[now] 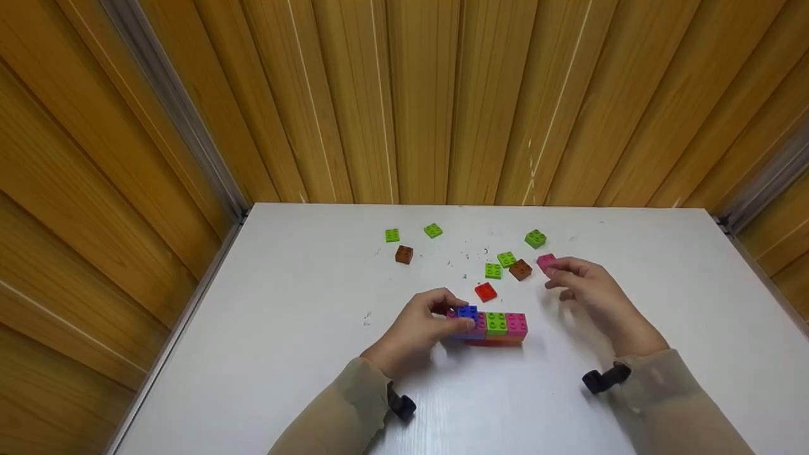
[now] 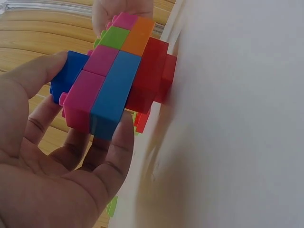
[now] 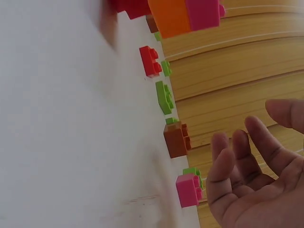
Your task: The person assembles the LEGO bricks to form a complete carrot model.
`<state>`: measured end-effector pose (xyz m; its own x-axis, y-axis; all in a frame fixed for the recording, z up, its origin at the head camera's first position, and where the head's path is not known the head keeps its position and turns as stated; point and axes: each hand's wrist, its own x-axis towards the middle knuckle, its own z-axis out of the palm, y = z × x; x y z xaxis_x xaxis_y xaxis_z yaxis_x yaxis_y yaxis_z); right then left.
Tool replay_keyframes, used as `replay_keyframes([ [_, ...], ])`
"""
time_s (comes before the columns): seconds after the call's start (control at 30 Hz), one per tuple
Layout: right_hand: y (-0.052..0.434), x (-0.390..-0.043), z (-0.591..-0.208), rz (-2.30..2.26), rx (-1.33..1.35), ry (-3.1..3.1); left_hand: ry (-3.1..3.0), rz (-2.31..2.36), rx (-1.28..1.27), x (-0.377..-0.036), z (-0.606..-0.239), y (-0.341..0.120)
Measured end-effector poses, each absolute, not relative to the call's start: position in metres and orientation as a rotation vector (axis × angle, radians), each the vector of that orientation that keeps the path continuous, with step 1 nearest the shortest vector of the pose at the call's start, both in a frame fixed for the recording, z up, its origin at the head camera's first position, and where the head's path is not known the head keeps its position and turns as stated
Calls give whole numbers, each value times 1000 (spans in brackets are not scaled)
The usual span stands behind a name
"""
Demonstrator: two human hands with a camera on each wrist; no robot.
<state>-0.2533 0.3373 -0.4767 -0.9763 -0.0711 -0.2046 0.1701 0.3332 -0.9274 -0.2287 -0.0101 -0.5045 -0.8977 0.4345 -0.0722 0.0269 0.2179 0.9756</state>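
In the left wrist view, the left hand (image 2: 52,175) is cut off by the bottom and left edges. The block stack (image 2: 114,76) hides most of a loose red block (image 2: 141,121). In the right wrist view, the top edge cuts the stack, and the right hand (image 3: 256,190) runs off the corner.

Loose bricks (image 1: 505,259) lie behind the brick stack (image 1: 496,325) on the table (image 1: 284,316).

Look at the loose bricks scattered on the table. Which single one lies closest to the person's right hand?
The loose pink brick, right at the fingertips of the right hand. The brown brick and the green bricks lie farther left.
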Motion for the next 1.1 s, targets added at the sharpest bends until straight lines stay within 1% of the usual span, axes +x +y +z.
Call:
replay_keyframes([
  [0.2,343,-277,-474,-1656,175,2517,2150,1728,421,-228,-505,-10],
  [0.33,346,-285,-479,-1612,233,2591,2141,1731,421,-227,-506,-9],
  [0.5,349,-288,-490,-1477,286,2635,2134,1725,415,-227,-507,-9],
  [0.8,354,-290,-495,-1263,213,2700,2144,1693,391,-229,-501,-9],
  [1.1,353,-291,-499,-1126,228,2801,2135,1710,397,-229,-501,-10],
])
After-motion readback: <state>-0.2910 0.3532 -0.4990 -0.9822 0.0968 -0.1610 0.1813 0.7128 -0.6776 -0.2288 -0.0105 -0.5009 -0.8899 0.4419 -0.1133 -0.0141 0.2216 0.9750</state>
